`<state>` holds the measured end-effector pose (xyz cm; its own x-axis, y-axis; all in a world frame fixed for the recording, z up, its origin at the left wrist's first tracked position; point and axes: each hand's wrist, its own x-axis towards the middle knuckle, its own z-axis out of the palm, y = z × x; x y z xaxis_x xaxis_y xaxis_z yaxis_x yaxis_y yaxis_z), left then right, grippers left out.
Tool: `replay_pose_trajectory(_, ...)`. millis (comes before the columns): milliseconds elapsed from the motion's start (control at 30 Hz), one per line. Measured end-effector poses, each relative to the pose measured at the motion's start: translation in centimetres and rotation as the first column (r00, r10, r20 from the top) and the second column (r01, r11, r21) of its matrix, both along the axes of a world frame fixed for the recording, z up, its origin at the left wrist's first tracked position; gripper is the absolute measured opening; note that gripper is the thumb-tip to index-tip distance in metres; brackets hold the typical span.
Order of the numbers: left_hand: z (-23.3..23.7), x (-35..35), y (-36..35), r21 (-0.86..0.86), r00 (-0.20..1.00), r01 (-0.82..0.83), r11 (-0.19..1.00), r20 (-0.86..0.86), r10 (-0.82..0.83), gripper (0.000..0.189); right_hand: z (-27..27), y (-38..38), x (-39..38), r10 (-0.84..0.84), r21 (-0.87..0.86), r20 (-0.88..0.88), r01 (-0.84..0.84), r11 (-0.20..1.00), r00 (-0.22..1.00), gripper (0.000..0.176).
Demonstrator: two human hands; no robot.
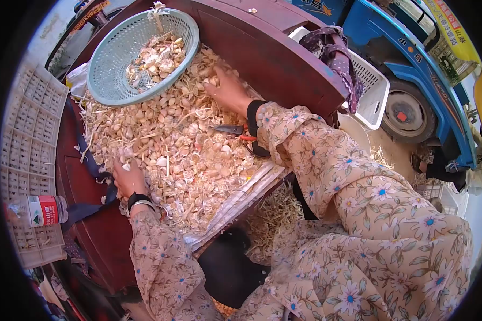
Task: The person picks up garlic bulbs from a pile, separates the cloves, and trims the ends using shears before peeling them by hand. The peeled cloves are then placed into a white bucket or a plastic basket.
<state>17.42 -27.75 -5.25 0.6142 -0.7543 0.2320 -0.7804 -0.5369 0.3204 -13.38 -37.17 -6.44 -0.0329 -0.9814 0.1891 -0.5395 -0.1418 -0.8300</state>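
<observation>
A heap of garlic cloves and papery skins (pixel 182 144) covers the sheet-lined table. My left hand (pixel 129 181) rests at the heap's left edge, fingers curled, with a pale garlic clove (pixel 126 167) at the fingertips. Over the heap's upper right, my right hand (pixel 229 92) has its thumb and fingers closed around another garlic clove (pixel 214 81). Just below the right wrist lies a pair of scissors (pixel 229 129) with orange-red handles, partly hidden by the sleeve. A light blue plastic colander (pixel 106 75) holding some cloves sits on the heap at the upper left.
A white plastic crate (pixel 32 117) and a red-labelled bottle (pixel 44 210) are at the left. Dark red wooden furniture (pixel 268 48) borders the heap. Behind it are a white basket (pixel 377 96) and a blue vehicle (pixel 401 64). Garlic stalks (pixel 276 219) lie below the table edge.
</observation>
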Motion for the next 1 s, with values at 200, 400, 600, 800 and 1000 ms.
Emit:
replay_pose_trajectory(200,-1.4,-6.8,-0.1,-0.024,0.787,0.605,0.796,0.166,-0.594,0.04,1.6,4.4,5.2,0.461,0.05,-0.378,-0.48,0.876,0.803,0.05)
replay_pose_trajectory(400,-0.6,-7.6,6.0,-0.059,0.647,0.762,0.645,0.089,-0.757,0.034,2.5,8.4,3.9,0.574,0.032,-0.548,-0.67,0.742,0.609,0.046)
replay_pose_trajectory(600,-0.4,-7.8,10.9,-0.109,0.66,0.723,0.682,-0.179,-0.729,0.023,3.6,10.4,1.8,0.681,0.119,-0.61,-0.804,0.583,0.404,0.037)
replay_pose_trajectory(800,0.7,-8.7,12.9,-0.13,0.794,0.564,0.815,-0.183,-0.579,0.019,3.6,10.1,-0.9,0.678,-0.042,-0.411,-0.756,0.653,0.609,0.044)
replay_pose_trajectory(1000,3.3,-8.6,9.5,-0.453,0.605,0.363,0.814,-0.55,-0.576,0.022,7.1,13.3,-2.8,0.416,-0.229,-0.494,-0.576,0.784,0.763,0.04)
